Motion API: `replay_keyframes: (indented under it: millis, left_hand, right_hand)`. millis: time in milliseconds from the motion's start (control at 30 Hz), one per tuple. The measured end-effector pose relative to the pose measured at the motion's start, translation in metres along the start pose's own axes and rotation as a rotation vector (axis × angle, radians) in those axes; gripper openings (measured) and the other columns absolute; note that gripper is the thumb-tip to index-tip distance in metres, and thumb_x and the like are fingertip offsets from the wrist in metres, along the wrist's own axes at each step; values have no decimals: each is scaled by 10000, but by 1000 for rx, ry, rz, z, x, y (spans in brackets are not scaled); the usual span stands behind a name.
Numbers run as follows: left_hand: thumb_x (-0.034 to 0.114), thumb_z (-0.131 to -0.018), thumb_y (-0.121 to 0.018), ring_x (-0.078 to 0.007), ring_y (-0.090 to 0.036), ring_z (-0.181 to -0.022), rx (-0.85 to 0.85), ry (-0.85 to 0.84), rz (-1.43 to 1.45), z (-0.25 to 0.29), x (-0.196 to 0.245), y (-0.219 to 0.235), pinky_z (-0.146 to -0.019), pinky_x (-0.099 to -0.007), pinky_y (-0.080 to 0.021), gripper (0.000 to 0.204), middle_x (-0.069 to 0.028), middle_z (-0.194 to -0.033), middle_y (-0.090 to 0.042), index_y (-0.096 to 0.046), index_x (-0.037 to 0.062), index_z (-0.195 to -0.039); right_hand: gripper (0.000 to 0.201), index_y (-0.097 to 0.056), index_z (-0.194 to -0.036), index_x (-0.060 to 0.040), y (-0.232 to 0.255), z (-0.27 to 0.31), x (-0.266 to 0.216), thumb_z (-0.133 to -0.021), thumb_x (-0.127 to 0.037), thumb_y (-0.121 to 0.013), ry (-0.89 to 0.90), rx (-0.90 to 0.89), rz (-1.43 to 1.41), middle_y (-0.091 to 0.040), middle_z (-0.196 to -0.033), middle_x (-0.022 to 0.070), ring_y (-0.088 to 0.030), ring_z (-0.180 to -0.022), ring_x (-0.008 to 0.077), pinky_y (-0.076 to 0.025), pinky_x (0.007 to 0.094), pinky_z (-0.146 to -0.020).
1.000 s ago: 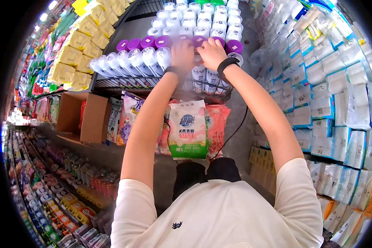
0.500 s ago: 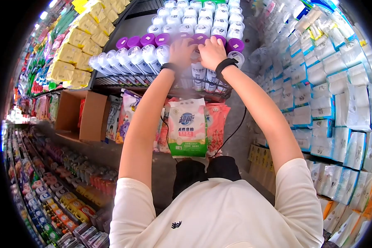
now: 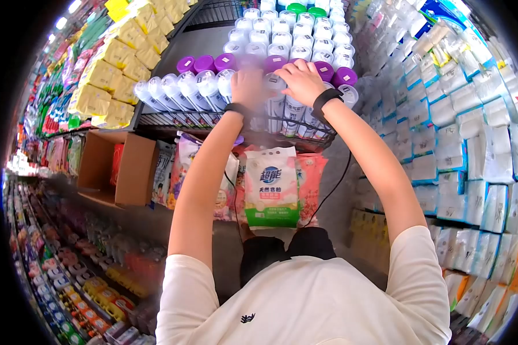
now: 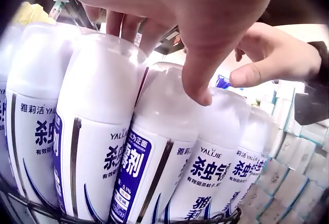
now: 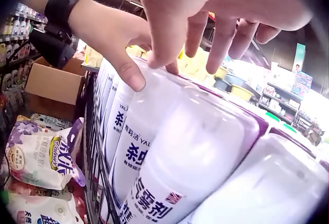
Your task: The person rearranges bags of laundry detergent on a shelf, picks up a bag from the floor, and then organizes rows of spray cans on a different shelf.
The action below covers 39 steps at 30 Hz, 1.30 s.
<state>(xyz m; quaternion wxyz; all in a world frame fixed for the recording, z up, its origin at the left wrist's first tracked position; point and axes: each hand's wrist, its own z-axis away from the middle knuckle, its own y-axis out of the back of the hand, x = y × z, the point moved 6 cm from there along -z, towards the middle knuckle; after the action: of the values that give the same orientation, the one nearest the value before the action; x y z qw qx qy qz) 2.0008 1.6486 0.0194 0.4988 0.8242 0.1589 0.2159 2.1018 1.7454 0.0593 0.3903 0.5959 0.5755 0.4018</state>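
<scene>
White insecticide spray cans with clear caps (image 3: 189,84) stand in a wire-edged front row, with purple caps (image 3: 204,64) just behind. My left hand (image 3: 248,87) is over this row, blurred in the head view. In the left wrist view its thumb lies against the front of one spray can's cap (image 4: 167,93), its other fingers reaching behind the caps. Just to the right, my right hand (image 3: 303,81) hovers at the caps with fingers spread. The right wrist view shows its fingers (image 5: 221,44) hanging loosely above a clear cap (image 5: 205,126), holding nothing.
More white-capped cans (image 3: 282,39) fill the rack behind. Yellow packs (image 3: 106,86) are stacked to the left, above an open cardboard box (image 3: 135,169). Washing powder bags (image 3: 271,187) stand below the rack's wire edge (image 3: 178,119). Wrapped paper packs (image 3: 443,149) line the right side.
The hands have moved apart, the left one shifting left along the row. A clear cap now shows between them. The head view has turned slightly, so the rack appears further right.
</scene>
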Motion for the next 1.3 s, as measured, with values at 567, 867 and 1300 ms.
replay_keyframes:
  millis: [567,867,1300]
  left_hand:
    - [365,-653,-814,-293,-462,-1170,-22,-250,193,0,-22,6,-981,-436,-349,648,-77,-1237,-537,-570,75,-1178]
    - [378,-650,-812,-274,-462,-1172,-31,-225,194,5,-23,6,-978,-445,-359,643,-49,-1235,-538,-580,119,-1190]
    - [378,-643,-818,-269,-456,-1195,-85,-175,118,-1,-19,1,-990,-452,-360,629,-27,-1262,-533,-595,166,-1192]
  right_hand:
    - [398,-627,-1160,-196,-30,-31,-27,-788,-65,-568,-170,-160,290,-582,-983,57,-508,-1012,254,-394,368,-886]
    - [405,-633,-1136,-163,-28,-30,-29,-732,-157,-664,-172,-136,308,-588,-956,78,-517,-1012,273,-393,398,-897]
    - [387,-631,-1078,-142,-36,-25,-23,-745,-331,-686,-144,-83,273,-589,-1045,94,-513,-1053,272,-392,412,-908]
